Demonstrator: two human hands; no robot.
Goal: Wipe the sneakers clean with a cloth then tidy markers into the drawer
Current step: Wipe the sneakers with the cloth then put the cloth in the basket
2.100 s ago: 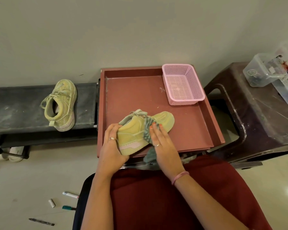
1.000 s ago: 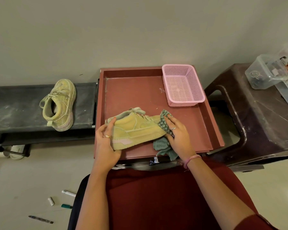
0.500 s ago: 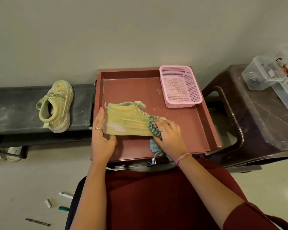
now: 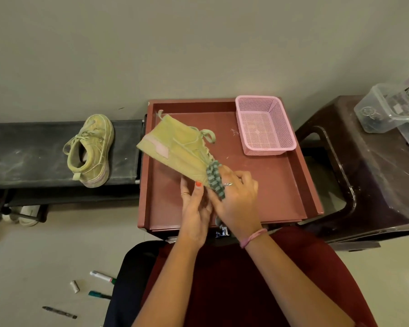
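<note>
Markers (image 4: 102, 276) lie on the floor, well left of the drawer (image 4: 313, 185), untouched. Over the drawer we tilt the sneaker (image 4: 175, 147) heel-up, our left hand (image 4: 195, 208) pinching its toe to expose the side, while our right hand (image 4: 236, 199) fingers curl round the cloth (image 4: 214, 177) against it.
</note>
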